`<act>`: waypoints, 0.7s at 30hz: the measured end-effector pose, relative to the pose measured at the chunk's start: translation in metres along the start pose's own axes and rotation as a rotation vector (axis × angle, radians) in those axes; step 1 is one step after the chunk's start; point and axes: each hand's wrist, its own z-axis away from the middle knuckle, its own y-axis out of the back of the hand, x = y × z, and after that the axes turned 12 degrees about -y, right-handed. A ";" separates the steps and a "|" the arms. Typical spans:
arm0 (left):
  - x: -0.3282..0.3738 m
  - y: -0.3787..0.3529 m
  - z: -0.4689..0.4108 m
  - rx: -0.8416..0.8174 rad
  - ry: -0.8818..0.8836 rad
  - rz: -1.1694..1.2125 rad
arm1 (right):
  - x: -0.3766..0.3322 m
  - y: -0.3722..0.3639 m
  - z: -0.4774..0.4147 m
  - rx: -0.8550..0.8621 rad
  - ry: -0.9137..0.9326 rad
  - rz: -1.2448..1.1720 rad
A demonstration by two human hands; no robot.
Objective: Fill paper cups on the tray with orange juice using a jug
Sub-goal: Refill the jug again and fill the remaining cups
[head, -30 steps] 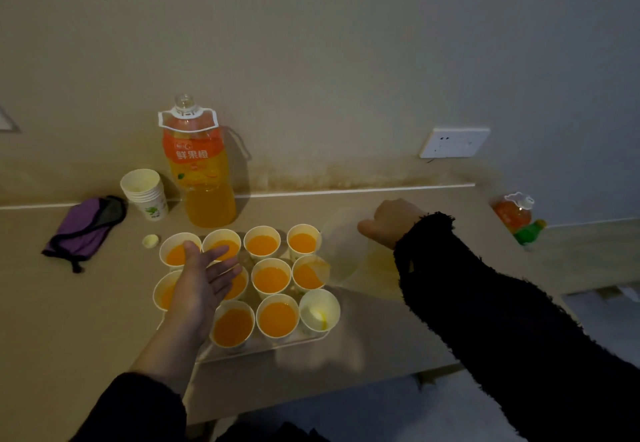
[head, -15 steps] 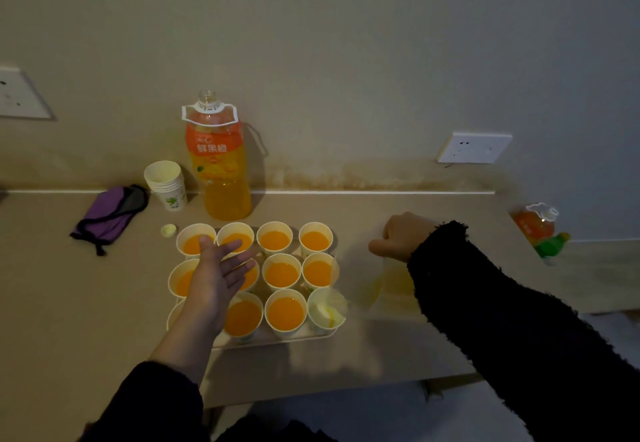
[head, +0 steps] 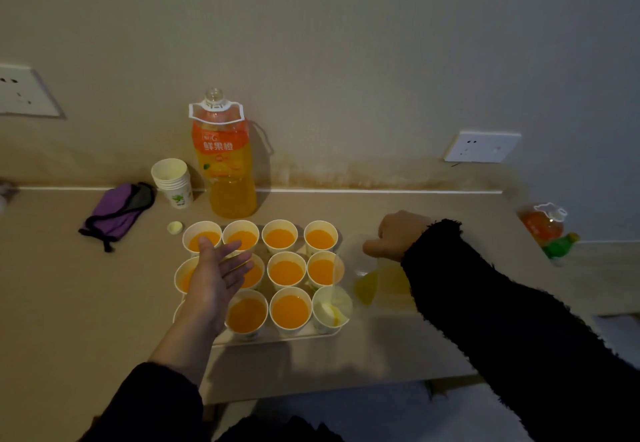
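Purple pouch [head: 116, 211]: far left on table [head: 69, 303], lying flat, well apart from tray.
Spare cup stack [head: 173, 182]: upright, just left of juice bottle, by the wall.
Bottle cap [head: 175, 227]: pale, on table just beside back-left cup.
Juice bottle [head: 225, 161]: uncapped, upright, behind tray, orange juice inside.
Left hand [head: 216, 272]: hovers over the left columns of cups, fingers [head: 230, 249] straight and spread wide, holding nothing.
Tray [head: 277, 339]: near table's front edge, carries paper cups [head: 287, 272] in three rows. Left ones are partly hidden by the hand, and every visible one is filled orange except one.
Front-right cup [head: 330, 308]: only a little pale juice at the bottom.
Jug [head: 367, 275]: clear, tilted toward front-right cup, lip over its rim, contact unclear. Small yellow pool sits low inside.
Right hand [head: 398, 237]: curled round the jug's far side, thumb pointing at tray.
Wall socket [head: 481, 146]: white, above table's right end.
Small bottles [head: 545, 225]: far right, orange and green, touching.
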 end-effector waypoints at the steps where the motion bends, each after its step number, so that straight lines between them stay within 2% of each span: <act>1: 0.000 0.000 0.000 0.002 0.000 -0.003 | -0.001 0.000 0.000 -0.001 -0.005 0.003; 21: 0.005 -0.002 -0.003 -0.001 0.009 -0.010 | -0.009 0.001 0.000 0.005 -0.046 0.059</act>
